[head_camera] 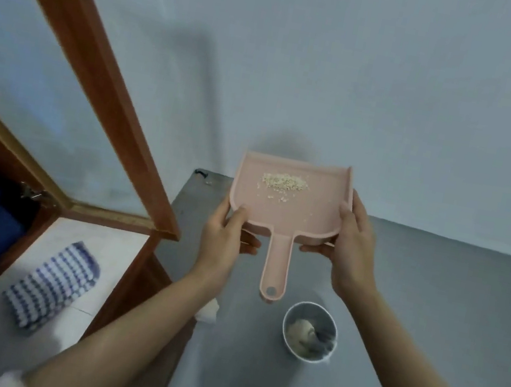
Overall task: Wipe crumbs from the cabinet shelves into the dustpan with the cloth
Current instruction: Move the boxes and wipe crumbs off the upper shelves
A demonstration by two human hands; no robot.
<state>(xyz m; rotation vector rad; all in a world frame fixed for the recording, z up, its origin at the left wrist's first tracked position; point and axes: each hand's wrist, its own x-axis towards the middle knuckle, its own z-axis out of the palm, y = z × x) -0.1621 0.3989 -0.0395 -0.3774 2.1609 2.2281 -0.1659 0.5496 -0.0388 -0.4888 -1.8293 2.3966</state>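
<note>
Between the fingers [238, 216] of the left hand [226, 236] and right hand [351, 254], the dustpan [288, 212] is showing pale pink, its crumbs [284, 183] beige. Left of those fingers, the cloth [51, 285] is displaying blue-and-white checks and the cabinet frame [98, 70] is glowing reddish-brown; below them, the bowl [313, 305] is gleaming silver.

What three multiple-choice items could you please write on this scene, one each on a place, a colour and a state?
1. Where are the crumbs? A on a plate; B in the dustpan; C in a bag.
2. What colour is the dustpan? A blue; B pink; C green.
3. How is the dustpan held? A by its handle alone; B by nobody; C by the left hand and right hand at its sides.
Answers: B, the crumbs lie heaped on its tray; B, it is pink all over; C, each hand grips one edge.
</note>
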